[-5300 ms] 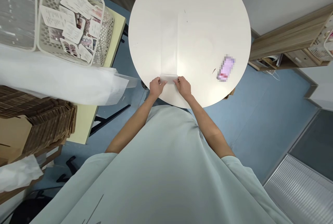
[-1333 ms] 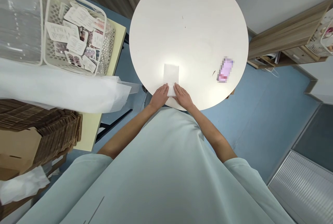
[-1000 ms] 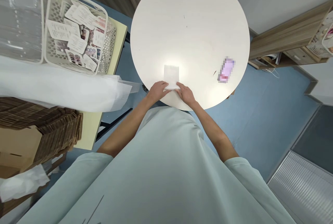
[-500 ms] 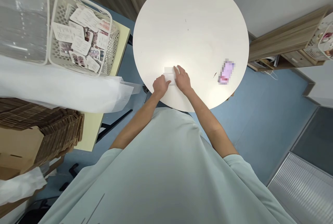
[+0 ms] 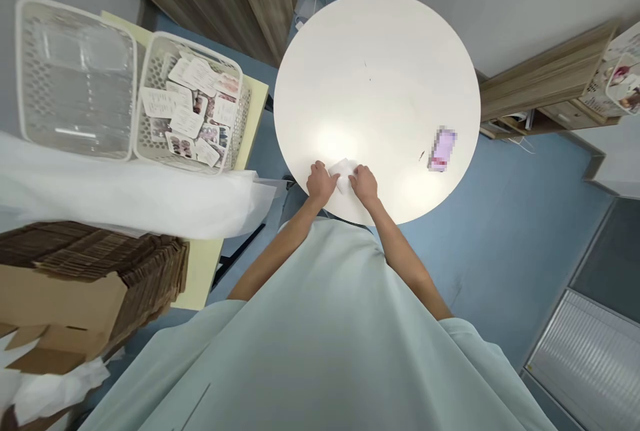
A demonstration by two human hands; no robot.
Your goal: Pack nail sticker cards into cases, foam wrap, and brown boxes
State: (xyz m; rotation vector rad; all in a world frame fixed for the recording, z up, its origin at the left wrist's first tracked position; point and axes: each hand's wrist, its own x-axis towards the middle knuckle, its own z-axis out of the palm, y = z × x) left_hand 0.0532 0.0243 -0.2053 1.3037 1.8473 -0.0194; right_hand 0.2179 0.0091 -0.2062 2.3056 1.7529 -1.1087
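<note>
A small white folded sheet (image 5: 344, 172), soft-looking like thin packing foam or tissue, is held between my hands near the front edge of the round white table (image 5: 380, 51). My left hand (image 5: 321, 183) pinches its left side, thumb pointing inward. On the other side, my right hand (image 5: 365, 184) grips the right edge with curled fingers. The sheet looks turned and creased, with a pointed outline. Whether anything is wrapped inside it I cannot tell.
A blurred-out purple item (image 5: 443, 149) lies at the table's right. Leftward, a pale yellow table (image 5: 197, 277) bears a basket of cards and small packs (image 5: 235, 144), a basket of clear plastic (image 5: 77, 11), a white sheet roll (image 5: 150, 201) and stacked flattened cardboard boxes (image 5: 160, 264).
The white sheet has gone from a flat rectangle to a tilted, bunched shape. My right hand has moved from lying over its top right to gripping its right side. The view has shifted.
</note>
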